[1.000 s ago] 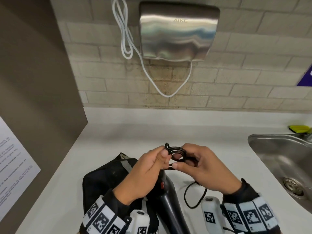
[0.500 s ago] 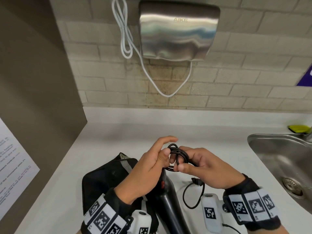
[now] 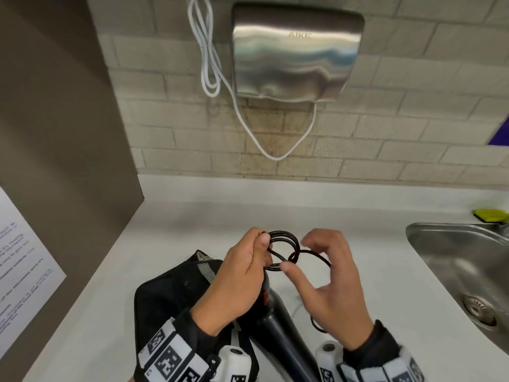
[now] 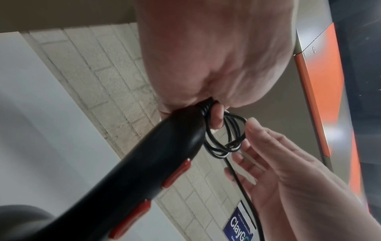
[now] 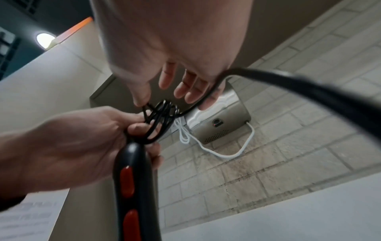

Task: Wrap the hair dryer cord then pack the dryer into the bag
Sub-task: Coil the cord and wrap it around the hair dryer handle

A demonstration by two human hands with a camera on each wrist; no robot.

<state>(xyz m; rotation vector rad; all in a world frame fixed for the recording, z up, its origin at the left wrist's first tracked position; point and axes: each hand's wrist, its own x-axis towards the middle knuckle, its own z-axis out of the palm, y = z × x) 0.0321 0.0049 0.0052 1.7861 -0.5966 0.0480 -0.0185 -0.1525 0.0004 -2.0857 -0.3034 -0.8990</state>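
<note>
The black hair dryer [image 3: 278, 321] with red buttons lies handle up over the open black bag [image 3: 170, 293] on the white counter. My left hand [image 3: 256, 252] grips the top of the handle together with a small coil of black cord [image 3: 283, 245]. My right hand [image 3: 338, 277] is just right of the coil with its fingers spread; a fresh loop of cord runs round them and its thumb touches the coil. The left wrist view shows the coil [image 4: 226, 138] at the handle's end [image 4: 144, 163]. In the right wrist view the cord [image 5: 160, 117] trails off past the little finger.
A steel sink [image 3: 413, 232] is set into the counter at the right, with a yellow sponge [image 3: 490, 215] behind it. A metal hand dryer [image 3: 297, 53] and its white cable [image 3: 209, 64] hang on the brick wall. A brown partition with a printed sheet [image 3: 24, 271] stands at the left.
My right hand has let go of its pinch, spread its fingers and moved right, drawing a new loop out of the coil. My left index finger has come back down onto the coil.
</note>
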